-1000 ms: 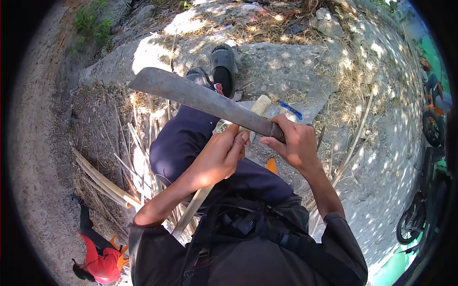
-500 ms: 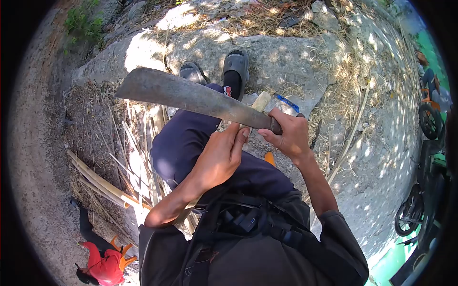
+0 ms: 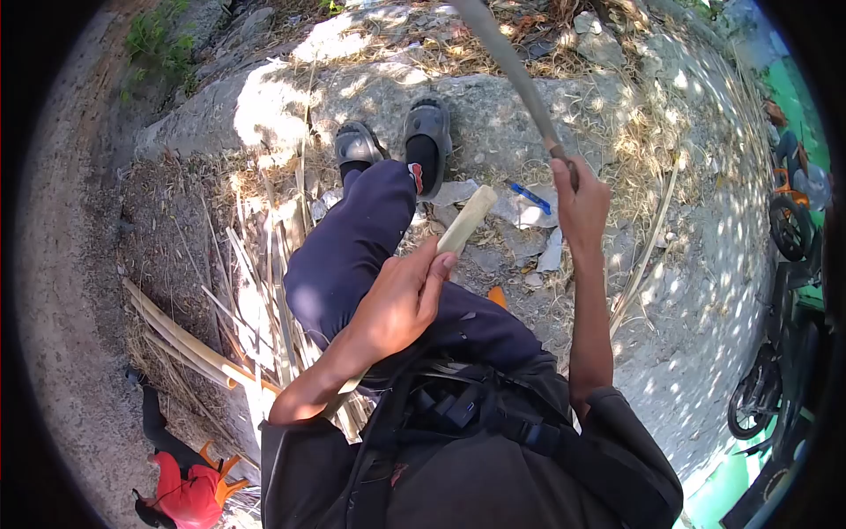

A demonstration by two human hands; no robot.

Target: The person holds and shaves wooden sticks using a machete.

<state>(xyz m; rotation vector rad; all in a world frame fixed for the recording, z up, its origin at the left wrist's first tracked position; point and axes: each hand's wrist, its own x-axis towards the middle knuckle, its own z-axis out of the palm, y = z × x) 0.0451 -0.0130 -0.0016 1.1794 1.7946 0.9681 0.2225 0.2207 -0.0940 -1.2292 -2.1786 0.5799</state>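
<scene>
My left hand is closed around a pale strip of bamboo, thumb along its side, above my bent leg. The strip's squared end points up and away from me. My right hand grips the handle of a machete, raised to the right of the strip and apart from it. The blade is seen nearly edge-on, and its far end runs out of the top of the view. On the ground between the hands lies a slim blue object, perhaps a cutter.
Split bamboo lengths and thin strips lie to my left. Shavings litter the stone ground ahead. A person in red is at the lower left. Motorcycles stand at the right edge.
My right hand has lifted the machete up and away from the bamboo strip, turning the blade from crosswise to pointing forward. My left hand stays nearly in place on the strip.
</scene>
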